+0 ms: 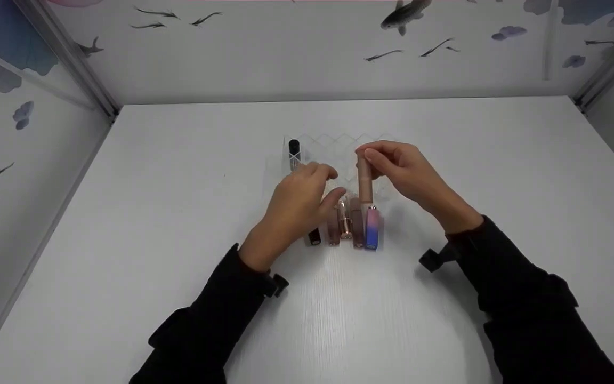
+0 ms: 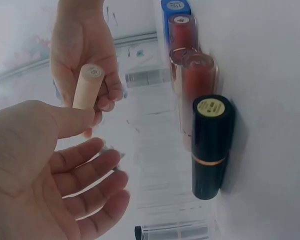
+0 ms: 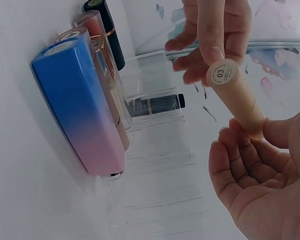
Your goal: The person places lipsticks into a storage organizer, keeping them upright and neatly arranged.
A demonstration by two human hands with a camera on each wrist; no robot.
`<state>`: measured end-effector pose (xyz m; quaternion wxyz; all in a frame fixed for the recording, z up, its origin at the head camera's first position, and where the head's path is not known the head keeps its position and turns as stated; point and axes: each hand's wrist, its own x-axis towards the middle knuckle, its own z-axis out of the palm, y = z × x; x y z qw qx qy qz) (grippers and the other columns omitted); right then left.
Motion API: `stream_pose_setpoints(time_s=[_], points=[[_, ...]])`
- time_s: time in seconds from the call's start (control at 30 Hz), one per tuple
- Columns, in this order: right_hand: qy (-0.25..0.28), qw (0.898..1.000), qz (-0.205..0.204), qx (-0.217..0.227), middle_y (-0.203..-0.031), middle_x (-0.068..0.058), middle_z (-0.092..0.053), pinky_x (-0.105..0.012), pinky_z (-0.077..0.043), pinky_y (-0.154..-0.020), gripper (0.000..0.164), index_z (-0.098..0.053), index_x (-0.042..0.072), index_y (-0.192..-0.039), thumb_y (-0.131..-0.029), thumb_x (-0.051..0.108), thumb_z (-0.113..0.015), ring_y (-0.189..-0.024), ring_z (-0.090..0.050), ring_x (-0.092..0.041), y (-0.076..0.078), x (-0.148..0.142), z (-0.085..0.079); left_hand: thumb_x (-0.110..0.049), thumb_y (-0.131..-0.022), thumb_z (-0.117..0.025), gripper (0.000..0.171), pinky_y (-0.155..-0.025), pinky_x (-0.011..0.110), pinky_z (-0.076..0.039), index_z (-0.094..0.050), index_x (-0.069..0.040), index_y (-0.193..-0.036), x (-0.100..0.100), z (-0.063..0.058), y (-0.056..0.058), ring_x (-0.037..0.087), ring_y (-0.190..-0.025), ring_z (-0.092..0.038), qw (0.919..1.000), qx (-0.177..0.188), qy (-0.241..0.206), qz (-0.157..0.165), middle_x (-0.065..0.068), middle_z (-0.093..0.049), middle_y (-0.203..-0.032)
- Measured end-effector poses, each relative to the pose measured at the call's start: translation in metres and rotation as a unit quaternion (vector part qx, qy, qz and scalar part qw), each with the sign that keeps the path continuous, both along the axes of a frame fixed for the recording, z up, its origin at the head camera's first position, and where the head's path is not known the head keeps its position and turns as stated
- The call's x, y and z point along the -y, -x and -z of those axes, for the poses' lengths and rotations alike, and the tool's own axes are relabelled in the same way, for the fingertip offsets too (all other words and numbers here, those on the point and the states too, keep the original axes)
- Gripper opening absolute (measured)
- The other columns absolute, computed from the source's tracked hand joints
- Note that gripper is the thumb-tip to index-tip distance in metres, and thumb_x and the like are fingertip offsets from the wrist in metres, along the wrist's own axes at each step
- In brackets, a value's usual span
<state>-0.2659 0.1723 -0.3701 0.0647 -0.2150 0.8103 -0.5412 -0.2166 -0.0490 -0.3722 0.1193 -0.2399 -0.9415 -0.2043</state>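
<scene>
My right hand (image 1: pixel 400 165) pinches a beige lipstick tube (image 1: pixel 365 181) at one end between thumb and fingers, above the table; a "03" label shows on its other end. Close to the tube, my left hand (image 1: pixel 301 194) has its fingers loosely spread, and its thumb overlaps the tube in the left wrist view. Below the hands lies a row: a black lipstick (image 2: pixel 210 147) with a gold band, a reddish-brown tube (image 1: pixel 333 228), a clear and rose-gold tube (image 1: pixel 345 218), a brown tube (image 1: pixel 357 226) and a pink-and-blue lipstick (image 3: pixel 80 110).
Behind the row is a clear organizer (image 3: pixel 162 175) with compartments, partly hidden by the hands. A black-capped tube (image 1: pixel 294 148) sits in its left end. The white table (image 1: pixel 179 176) meets printed panels at the back and left.
</scene>
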Motion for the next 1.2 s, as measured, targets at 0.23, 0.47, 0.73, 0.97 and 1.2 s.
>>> stream_pose_setpoints(time_s=[0.23, 0.47, 0.73, 0.97, 1.2], points=[[0.000, 1.000, 0.024, -0.006, -0.108, -0.006, -0.065, -0.027, -0.052, -0.081, 0.038, -0.062, 0.014, -0.120, -0.096, 0.041, -0.049, -0.089, -0.063, -0.020, 0.002, -0.006, -0.002, -0.046, -0.089, -0.061, 0.063, -0.100, 0.038, -0.044, -0.048, -0.003, -0.134, 0.019, -0.003, 0.011, 0.026, -0.126, -0.046, 0.9951, 0.021, -0.022, -0.094, 0.012, -0.048, -0.136], [0.003, 0.999, 0.044, -0.008, -0.106, -0.007, -0.064, -0.027, -0.052, -0.081, 0.039, -0.062, 0.013, -0.119, -0.095, 0.042, -0.051, -0.090, -0.062, -0.022, 0.002, -0.011, -0.008, -0.052, -0.089, -0.058, 0.083, -0.110, 0.042, -0.034, -0.029, 0.002, -0.145, 0.033, 0.004, 0.022, 0.032, -0.139, -0.031, 0.9869, 0.104, -0.029, -0.120, 0.020, -0.026, -0.153], [-0.001, 0.999, 0.051, -0.004, -0.106, -0.006, -0.064, -0.027, -0.052, -0.082, 0.039, -0.061, 0.014, -0.120, -0.094, 0.043, -0.051, -0.090, -0.062, -0.021, 0.003, -0.012, -0.010, -0.052, -0.090, -0.055, 0.083, -0.110, 0.043, -0.033, -0.027, 0.005, -0.145, 0.040, 0.011, 0.029, 0.034, -0.137, -0.035, 0.9819, 0.146, -0.057, -0.107, 0.024, -0.031, -0.149], [0.005, 0.999, 0.053, 0.004, -0.107, -0.006, -0.064, -0.031, -0.051, -0.084, 0.040, -0.062, 0.014, -0.120, -0.094, 0.043, -0.052, -0.091, -0.062, -0.021, 0.003, -0.012, -0.011, -0.048, -0.091, -0.056, 0.081, -0.094, 0.039, -0.048, -0.029, 0.007, -0.143, 0.043, 0.017, 0.034, 0.029, -0.109, -0.061, 0.9776, 0.171, -0.075, -0.097, 0.028, -0.055, -0.127], [0.006, 0.998, 0.060, -0.013, -0.108, -0.007, -0.062, -0.026, -0.051, -0.081, 0.039, -0.061, 0.014, -0.121, -0.095, 0.041, -0.051, -0.093, -0.061, -0.020, 0.003, -0.016, -0.013, -0.049, -0.091, -0.056, 0.082, -0.086, 0.037, -0.050, -0.028, 0.006, -0.144, 0.042, 0.017, 0.034, 0.022, -0.092, -0.062, 0.9756, 0.180, -0.074, -0.101, 0.027, -0.062, -0.116]])
